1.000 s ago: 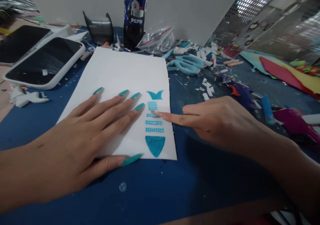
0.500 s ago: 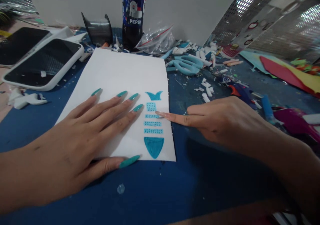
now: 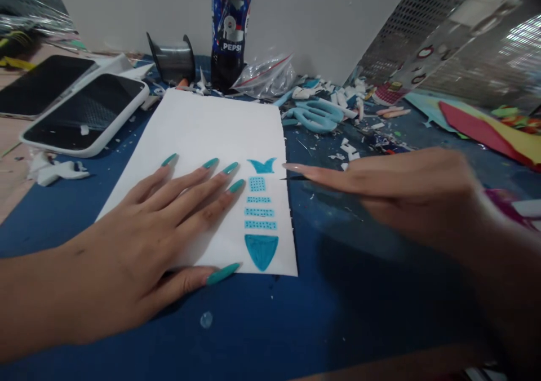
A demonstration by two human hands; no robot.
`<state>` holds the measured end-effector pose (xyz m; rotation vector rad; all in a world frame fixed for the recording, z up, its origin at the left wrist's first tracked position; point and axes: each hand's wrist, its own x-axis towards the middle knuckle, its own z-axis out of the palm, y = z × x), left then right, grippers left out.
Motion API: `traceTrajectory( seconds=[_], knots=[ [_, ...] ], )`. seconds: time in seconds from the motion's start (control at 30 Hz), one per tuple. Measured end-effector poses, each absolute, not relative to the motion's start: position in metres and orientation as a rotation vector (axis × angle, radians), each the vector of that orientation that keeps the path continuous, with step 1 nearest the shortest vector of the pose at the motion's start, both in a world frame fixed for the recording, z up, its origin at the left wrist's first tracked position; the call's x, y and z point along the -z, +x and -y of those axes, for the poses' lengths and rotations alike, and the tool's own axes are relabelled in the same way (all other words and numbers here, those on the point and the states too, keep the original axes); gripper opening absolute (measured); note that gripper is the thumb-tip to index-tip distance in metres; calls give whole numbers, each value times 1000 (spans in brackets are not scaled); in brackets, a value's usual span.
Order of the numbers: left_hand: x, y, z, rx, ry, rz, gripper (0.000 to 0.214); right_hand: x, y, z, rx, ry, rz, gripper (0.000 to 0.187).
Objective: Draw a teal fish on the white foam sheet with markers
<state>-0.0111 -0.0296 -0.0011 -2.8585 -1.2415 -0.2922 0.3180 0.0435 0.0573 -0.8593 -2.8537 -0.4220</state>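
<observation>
A white sheet of paper [image 3: 220, 122] lies on the blue table, bearing a teal fish-bone drawing: a tail [image 3: 262, 167], several dotted bars [image 3: 259, 212] and a solid head [image 3: 262, 251]. My left hand [image 3: 169, 229] rests flat on its left part, fingers spread, teal nails close to the drawing. At the right edge, level with the tail, is my right hand [image 3: 401, 184]. Its index finger stretches left while the other fingers are curled. Under that finger shows a thin dark point [image 3: 293, 178]; what it belongs to is hidden in the fist.
Behind the paper stand a Pepsi bottle [image 3: 230, 37], a spool [image 3: 172, 60] and a plastic bag [image 3: 268, 76]. Light-blue scissors [image 3: 316, 116] lie among white scraps. Two phones lie at left, the nearer one in a white case [image 3: 88, 116]. Coloured sheets [image 3: 486, 127] are at right.
My right hand has moved away from the dotted bars, up and right to the paper's edge by the tail. The left hand still presses the paper. The view has shifted slightly.
</observation>
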Motion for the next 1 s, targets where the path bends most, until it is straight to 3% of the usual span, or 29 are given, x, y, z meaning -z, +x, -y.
traceTrajectory(
  seconds=[0.07,0.2,0.6,1.0],
  knots=[
    [1,-13,27,296,-2878,1161,71,-52,310,-44,305,-735,2833,54],
    [1,-17,22,296,-2895,1079,78,-42,295,-46,412,-715,2922,63],
    [1,-18,23,271,-2893,1078,74,-36,293,-47,416,-708,2997,60],
    [1,-17,23,271,-2919,1094,75,-43,285,-45,567,-741,3051,70]
  ],
)
